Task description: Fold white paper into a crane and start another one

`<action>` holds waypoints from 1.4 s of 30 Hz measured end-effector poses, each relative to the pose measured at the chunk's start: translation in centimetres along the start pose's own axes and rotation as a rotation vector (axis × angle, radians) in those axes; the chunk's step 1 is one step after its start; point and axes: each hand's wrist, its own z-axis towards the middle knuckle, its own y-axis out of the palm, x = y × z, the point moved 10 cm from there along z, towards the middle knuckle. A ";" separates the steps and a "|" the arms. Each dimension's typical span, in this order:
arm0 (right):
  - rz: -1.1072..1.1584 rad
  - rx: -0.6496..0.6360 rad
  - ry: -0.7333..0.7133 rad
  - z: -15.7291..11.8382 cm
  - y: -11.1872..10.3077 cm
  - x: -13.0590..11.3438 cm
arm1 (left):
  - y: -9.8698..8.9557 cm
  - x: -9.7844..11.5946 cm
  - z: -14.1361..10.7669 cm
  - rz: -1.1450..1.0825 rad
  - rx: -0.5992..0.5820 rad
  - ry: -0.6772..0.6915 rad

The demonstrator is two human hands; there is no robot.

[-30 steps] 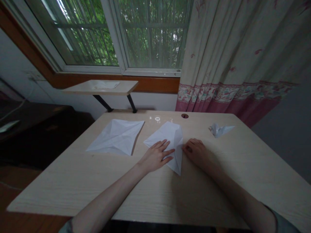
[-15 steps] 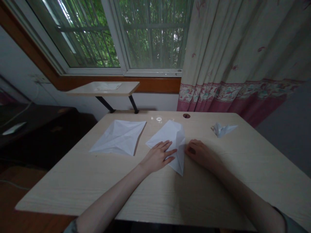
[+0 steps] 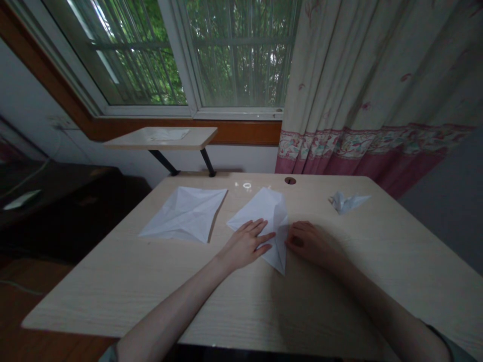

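A pale wood-grain bench (image 3: 113, 296) sits below a window (image 3: 241, 55) w/ green foliage behind, and a cream-and-pink floral curtain (image 3: 362, 65) hangs to its right. On the bench, L to R: a creased white paper sheet (image 3: 183, 214) lying open, a folded white paper kite shape (image 3: 260, 208), and a small folded white paper figure (image 3: 347, 202). The left hand (image 3: 246, 245) lies open and flat on the kite shape, apparently pinning it so it can't slide. The right hand (image 3: 309, 243) is loosely curled at the kite's right edge; the fingers hide the contact, so can't tell if its grip has hold of the paper.
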 end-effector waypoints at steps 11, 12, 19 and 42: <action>0.131 -0.053 -0.005 -0.1 0.5 0.0 | -0.1 -0.2 -0.1 -0.035 -0.001 -0.015; 0.144 -0.065 -0.002 -0.2 0.6 0.0 | -0.1 -0.2 -0.1 -0.038 -0.004 -0.016; 0.191 -0.103 0.009 -0.4 0.7 -0.4 | -0.1 -0.1 0.0 -0.040 0.004 -0.006; 0.183 -0.170 0.018 -0.7 0.9 -2.4 | -0.4 -0.1 0.1 -0.044 -0.038 -0.015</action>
